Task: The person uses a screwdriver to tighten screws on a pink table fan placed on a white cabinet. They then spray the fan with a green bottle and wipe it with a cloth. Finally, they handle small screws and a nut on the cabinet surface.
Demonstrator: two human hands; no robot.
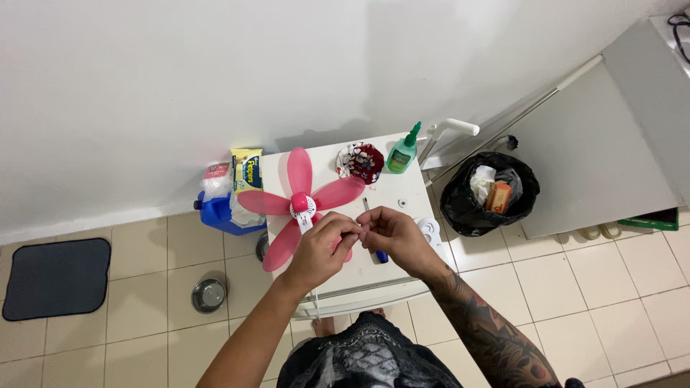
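Observation:
A pink fan blade unit with several blades and a white hub lies on a small white table. My left hand and my right hand meet just in front of the hub, fingertips pinched together on something small that I cannot make out. A screwdriver with a blue handle lies on the table under my right hand, mostly hidden. A small white round part sits on the tabletop beyond my right hand.
At the table's back stand a green pump bottle and a red-and-white bowl. A black-lined bin sits right, a blue container and yellow packet left. On the tiled floor are a metal bowl and dark mat.

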